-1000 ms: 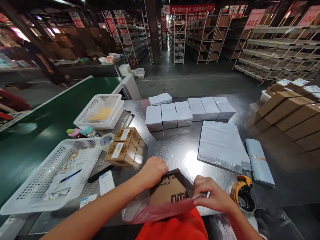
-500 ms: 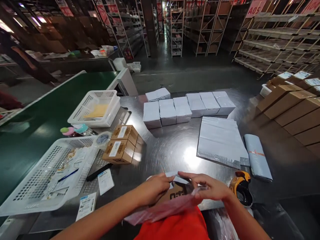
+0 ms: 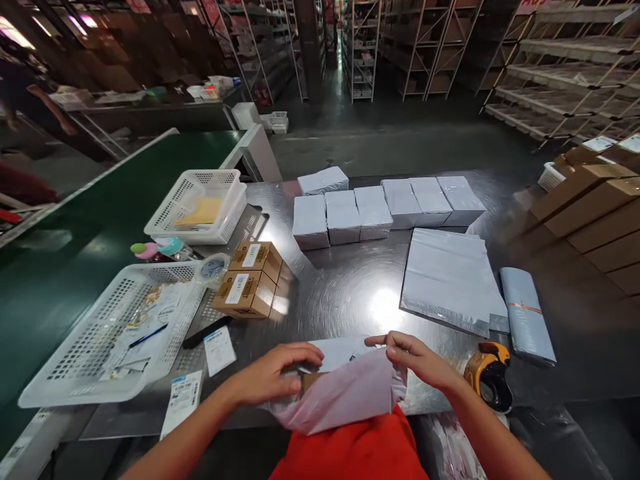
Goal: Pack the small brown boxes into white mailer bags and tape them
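A thin, whitish-pink plastic mailing bag (image 3: 345, 393) lies at the table's near edge against my red top. A brown cardboard box (image 3: 311, 381) is inside it, mostly hidden by the film. The bag's white flap (image 3: 337, 350) spreads behind the box. At the left end, my left hand (image 3: 277, 375) grips the wrapped box, with the thumb on the near side and the fingers over the flap. My right hand (image 3: 407, 357) pinches the bag's upper right edge, its index finger stretched along the flap.
Several white wrapped parcels (image 3: 343, 217) stand in a row at the back. A stack of flat mailing bags (image 3: 447, 280) and a tape dispenser (image 3: 490, 377) lie to the right. Brown boxes (image 3: 247, 290), labels (image 3: 219, 350) and a white basket (image 3: 113, 333) are on the left.
The bag's near film has been raised over the box, hiding its printed side. My left hand has moved left, away from my right hand. The view has shifted slightly.
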Action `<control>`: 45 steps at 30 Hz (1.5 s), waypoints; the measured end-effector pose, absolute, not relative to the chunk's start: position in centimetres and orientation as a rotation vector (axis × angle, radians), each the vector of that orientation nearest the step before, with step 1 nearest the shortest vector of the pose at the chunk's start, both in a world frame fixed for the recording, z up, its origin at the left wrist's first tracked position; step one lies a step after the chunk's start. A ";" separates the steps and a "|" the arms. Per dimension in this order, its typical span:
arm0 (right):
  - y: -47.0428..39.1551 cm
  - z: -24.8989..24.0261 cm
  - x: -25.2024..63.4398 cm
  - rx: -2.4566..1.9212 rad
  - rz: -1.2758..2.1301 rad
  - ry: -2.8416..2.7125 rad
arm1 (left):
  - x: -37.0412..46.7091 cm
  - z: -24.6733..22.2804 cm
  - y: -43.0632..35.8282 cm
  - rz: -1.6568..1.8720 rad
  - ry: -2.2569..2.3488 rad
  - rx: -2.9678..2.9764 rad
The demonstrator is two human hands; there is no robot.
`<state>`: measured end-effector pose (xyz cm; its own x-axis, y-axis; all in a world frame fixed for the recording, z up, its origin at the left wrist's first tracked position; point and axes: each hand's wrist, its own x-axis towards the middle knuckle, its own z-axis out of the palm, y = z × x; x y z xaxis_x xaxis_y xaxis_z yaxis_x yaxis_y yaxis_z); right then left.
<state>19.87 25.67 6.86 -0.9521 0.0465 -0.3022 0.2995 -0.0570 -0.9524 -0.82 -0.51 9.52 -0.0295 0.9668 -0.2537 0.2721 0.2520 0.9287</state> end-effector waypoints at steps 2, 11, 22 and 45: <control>25.0 6.2 19.8 0.488 -2.179 1.993 | -0.7 9.5 -2.1 0.833 1.473 1.240; 24.9 3.8 20.8 0.652 -2.287 2.153 | 1.0 6.8 -5.9 1.059 1.814 1.102; 24.3 3.4 23.5 0.269 -2.191 2.278 | 3.5 4.5 -6.8 1.190 1.825 1.142; 20.0 0.9 22.3 0.836 -2.461 2.673 | 5.5 2.0 -6.9 1.850 2.011 0.482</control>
